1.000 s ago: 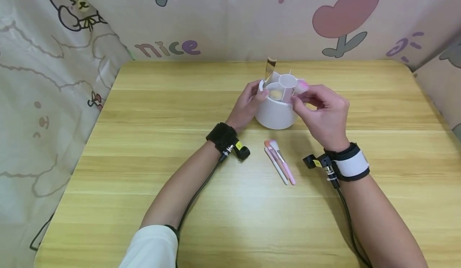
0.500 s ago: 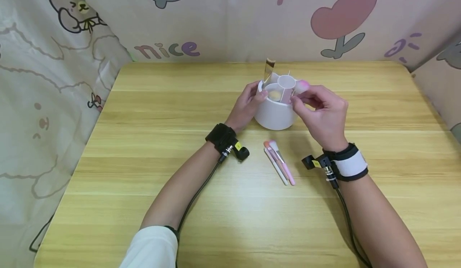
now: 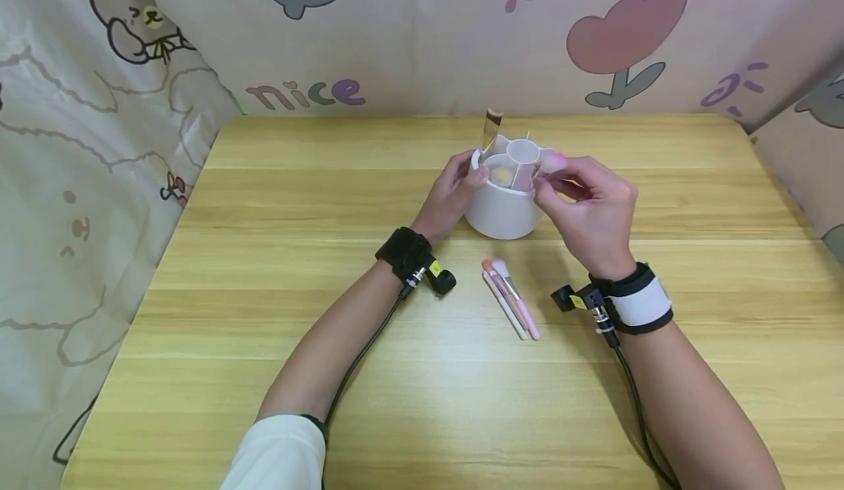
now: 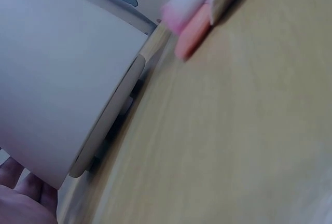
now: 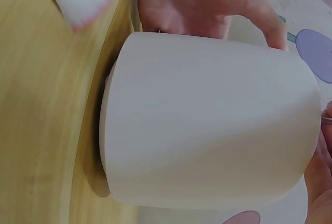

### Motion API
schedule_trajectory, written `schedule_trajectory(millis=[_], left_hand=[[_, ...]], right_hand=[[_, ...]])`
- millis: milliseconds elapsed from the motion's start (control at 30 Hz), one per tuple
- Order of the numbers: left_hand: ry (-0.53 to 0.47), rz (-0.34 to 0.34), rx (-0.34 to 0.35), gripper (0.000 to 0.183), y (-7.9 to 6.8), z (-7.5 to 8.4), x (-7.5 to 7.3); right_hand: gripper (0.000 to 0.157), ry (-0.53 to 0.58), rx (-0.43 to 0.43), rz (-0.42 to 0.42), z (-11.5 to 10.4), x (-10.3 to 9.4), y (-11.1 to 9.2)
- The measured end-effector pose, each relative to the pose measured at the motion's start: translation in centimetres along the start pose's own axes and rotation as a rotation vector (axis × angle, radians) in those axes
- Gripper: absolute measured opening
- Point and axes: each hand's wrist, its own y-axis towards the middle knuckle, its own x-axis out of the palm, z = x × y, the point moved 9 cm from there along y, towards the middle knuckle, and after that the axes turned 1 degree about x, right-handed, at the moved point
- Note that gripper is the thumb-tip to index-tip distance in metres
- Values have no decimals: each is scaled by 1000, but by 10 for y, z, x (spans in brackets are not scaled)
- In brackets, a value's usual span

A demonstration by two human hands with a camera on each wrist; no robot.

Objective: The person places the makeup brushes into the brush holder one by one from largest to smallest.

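A white round organizer [image 3: 502, 215] with divided compartments stands upright on the table. My left hand [image 3: 451, 193] grips its left side, thumb at the rim and fingers around the outer wall. At the right rim, my right hand [image 3: 593, 208] pinches a makeup brush [image 3: 554, 160] with pink-tipped white bristles upward; its lower part is hidden. A pale yellow round item [image 3: 502, 176] lies in the front compartment. From the back left rises a flat gold piece [image 3: 491, 130] with a dark end. The organizer's plain wall [image 5: 207, 120] fills most of the right wrist view.
Several makeup brushes [image 3: 511, 303] lie together on the wooden table [image 3: 369, 373], in front of the organizer and between the forearms. Their bristles [image 4: 192, 24] show in the left wrist view. Printed fabric [image 3: 422, 43] hangs behind the table. A cable [image 3: 359, 362] runs along each forearm.
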Motion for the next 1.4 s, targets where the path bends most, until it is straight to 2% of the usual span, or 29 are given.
schedule_trajectory(millis=[133,533,1067,1200,1300,1400], left_hand=[[1,4,-2,64,0,0,-1],[-10,5,7,63,-1,2,1],[7,41,8,60,0,4,-4],[9,55,5,59,0,4,-6],[15,63,1,59,0,3,-6],[23,62,-5,58,0,2,-7]], right_hand=[[16,-12,4,6,0,0,0],[16,-45,-12,-6,-30,1,0],[10,-58,-73,-81,-54,3,1],[9,-88,-60,-156,-58,4,1],[10,-114,-50,-270,-59,11,-2],[9,-150,-40,-395,-48,20,-8]])
